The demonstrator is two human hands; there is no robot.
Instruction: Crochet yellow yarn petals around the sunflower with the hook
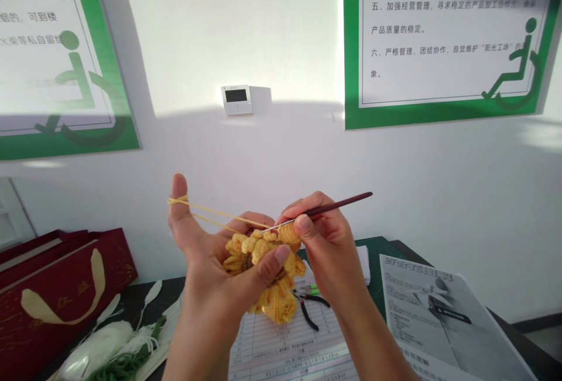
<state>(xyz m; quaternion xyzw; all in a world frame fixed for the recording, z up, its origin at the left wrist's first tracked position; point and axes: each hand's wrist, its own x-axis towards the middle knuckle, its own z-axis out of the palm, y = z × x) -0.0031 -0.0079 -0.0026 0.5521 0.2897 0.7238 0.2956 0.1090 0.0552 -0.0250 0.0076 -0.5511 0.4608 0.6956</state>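
In the head view, a yellow crochet piece (263,246) is held up in front of the chest, between the two hands. The left hand (206,270) is closed on it, with the thumb pressed across its near face and the other fingers, apart from one, curled behind. That one finger is raised well clear to the left, and yellow yarn (219,211) is looped round its tip; from there two strands are stretched down and rightward to the top of the piece.

A hook (338,204) is pinched between the thumb and fingers of the right hand (329,252). Its long axis is slanted: the handle is pointed up and away to the right, while the thin metal end is directed down and left, onto the upper edge of the piece. The piece thus lies to the left of the right hand and just beside its fingertips, but by the left hand it is actually gripped.

Below the piece, pliers (317,298) are seen on a printed sheet (290,363), their upper part mostly covered. The back of the piece and most of the left fingers are hidden. The hook's very tip is lost among the petals; it is perhaps set in a stitch, though this cannot be made out with certainty. Both forearms are cut off by the lower edge.
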